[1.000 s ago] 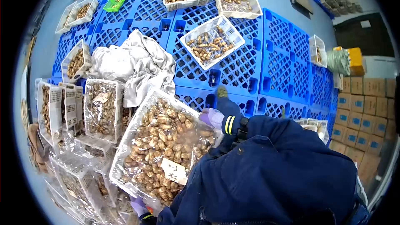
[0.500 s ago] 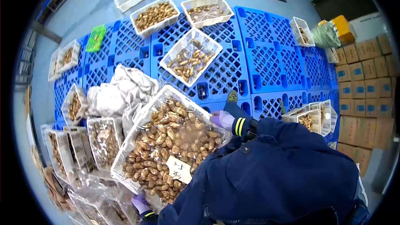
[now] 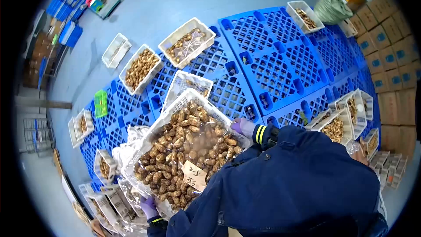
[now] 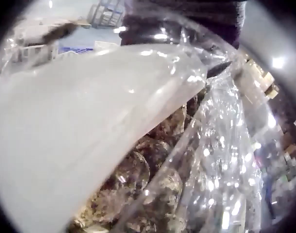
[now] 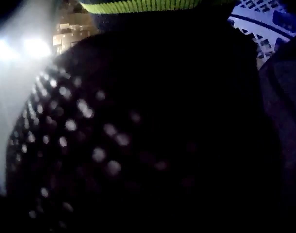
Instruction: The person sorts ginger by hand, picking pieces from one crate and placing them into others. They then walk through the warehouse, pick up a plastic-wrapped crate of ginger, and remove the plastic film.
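A white plastic crate (image 3: 132, 160) is full of small brown taro-like tubers (image 3: 169, 166) under clear plastic film (image 4: 225, 145). A handwritten paper label (image 3: 193, 174) lies on top of the load. My left hand (image 3: 149, 207), in a purple glove, grips the crate's lower left side, its fingers partly hidden by film. The right hand (image 3: 244, 127), gloved alike, holds the rim at the opposite side. In the head view the crate overlaps a white cloth (image 3: 139, 132) and another crate (image 3: 177, 83). The right wrist view is mostly dark.
Blue plastic pallets (image 3: 280, 52) cover the floor ahead. On and beside them are a crate of tubers (image 3: 152, 69), a crate with netting (image 3: 164, 46) and a small green basket (image 3: 101, 104). More crates (image 3: 346, 125) stand at right, near stacked cartons (image 3: 390, 57). Film-wrapped crates (image 3: 109, 210) stand lower left.
The head view has swung round, so the pallets and crates appear turned and shifted left and down. The held crate now covers most of the white cloth. Both hands keep their hold.
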Tool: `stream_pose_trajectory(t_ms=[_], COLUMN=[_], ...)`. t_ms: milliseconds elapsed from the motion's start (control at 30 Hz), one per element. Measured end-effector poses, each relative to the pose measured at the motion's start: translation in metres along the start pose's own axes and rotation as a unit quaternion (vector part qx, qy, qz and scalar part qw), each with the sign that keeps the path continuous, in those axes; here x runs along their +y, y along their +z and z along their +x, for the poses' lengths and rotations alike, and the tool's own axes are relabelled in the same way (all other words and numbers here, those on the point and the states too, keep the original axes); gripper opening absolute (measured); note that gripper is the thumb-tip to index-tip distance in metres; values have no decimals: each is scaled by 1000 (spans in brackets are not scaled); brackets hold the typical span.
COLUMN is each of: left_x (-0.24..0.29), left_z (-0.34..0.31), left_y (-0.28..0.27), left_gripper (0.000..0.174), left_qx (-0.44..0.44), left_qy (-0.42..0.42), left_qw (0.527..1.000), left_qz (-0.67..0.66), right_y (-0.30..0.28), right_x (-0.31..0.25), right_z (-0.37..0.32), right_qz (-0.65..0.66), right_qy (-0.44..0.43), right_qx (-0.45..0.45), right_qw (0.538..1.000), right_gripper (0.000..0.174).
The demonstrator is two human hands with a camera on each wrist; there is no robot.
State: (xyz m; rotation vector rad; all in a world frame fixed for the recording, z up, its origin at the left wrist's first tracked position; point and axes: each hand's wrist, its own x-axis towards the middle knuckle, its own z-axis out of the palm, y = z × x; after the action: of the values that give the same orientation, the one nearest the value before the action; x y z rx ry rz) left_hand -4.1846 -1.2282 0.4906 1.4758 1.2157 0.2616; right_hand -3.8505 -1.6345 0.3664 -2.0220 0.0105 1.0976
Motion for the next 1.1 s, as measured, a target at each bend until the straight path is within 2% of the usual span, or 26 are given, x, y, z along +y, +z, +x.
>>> stream_pose_trajectory(t_ms=[33,100,133,167,200,233,267,300,333,367,400,467,600,633,667,700,733,767,800,833,900,967,1000,1033,1067,1100], left_x=[27,34,41,68,78,90,114,118,116,128,143,161,171,171,163,162,166,161,151,140,121,87,65,26,12,-3], left_z=[10,56,69,72,84,92,89,100,124,134,140,157,241,266,287,294,303,314,327,341,349,364,372,391,391,394], left_y=[22,47,60,94,119,133,165,185,197,225,257,302,390,414,440,453,482,505,525,543,592,625,643,655,674,693], left_gripper=[29,33,32,20,21,22,20,19,19,20,21,24,28,27,29,30,31,32,33,34,34,32,31,30,32,32], left_qx=[-28,-47,-63,-53,-59,-41,-106,-127,-125,-136,-139,-172,-246,-259,-285,-287,-288,-299,-310,-325,-343,-357,-361,-332,-328,-316], left_qy=[-11,0,5,4,63,31,58,40,30,19,27,14,-6,-34,-12,-8,-7,-5,-4,36,-21,-32,-41,-6,-39,18], left_qw=[996,994,992,991,985,958,972,983,979,984,984,984,963,958,955,954,951,947,943,924,924,923,923,930,930,914], left_qz=[86,103,112,125,149,283,203,123,158,112,104,50,107,118,81,91,109,114,118,199,166,139,124,161,163,254], right_y=[-9,-30,-62,-95,-108,-115,-130,-145,-167,-182,-193,-214,-270,-280,-302,-305,-319,-330,-342,-353,-388,-400,-403,-406,-414,-425], right_x=[26,72,51,25,36,49,48,47,38,43,43,42,64,70,53,41,39,54,70,87,58,112,111,113,138,172], right_z=[25,70,56,38,47,51,55,60,60,75,89,107,166,186,183,180,195,211,228,245,247,281,294,301,328,356], right_qz=[-18,-55,-210,-356,-338,-202,-186,-171,-274,-276,-290,-333,-322,-354,-313,-186,-49,-6,38,81,213,237,270,286,263,295], right_qy=[-14,-41,-161,-275,-310,-255,-256,-257,-313,-319,-242,-230,-174,-186,-162,-76,16,42,68,95,163,191,194,174,239,244], right_qx=[4,15,17,58,92,92,102,112,136,151,162,181,177,193,203,207,203,201,201,203,196,243,255,249,246,233], right_qw=[1000,998,964,891,884,941,943,945,899,894,912,896,913,896,914,958,978,979,976,971,943,921,908,909,902,894], right_gripper=[38,28,24,19,18,18,18,17,16,14,13,14,15,13,17,19,20,21,21,22,24,27,27,26,25,26])
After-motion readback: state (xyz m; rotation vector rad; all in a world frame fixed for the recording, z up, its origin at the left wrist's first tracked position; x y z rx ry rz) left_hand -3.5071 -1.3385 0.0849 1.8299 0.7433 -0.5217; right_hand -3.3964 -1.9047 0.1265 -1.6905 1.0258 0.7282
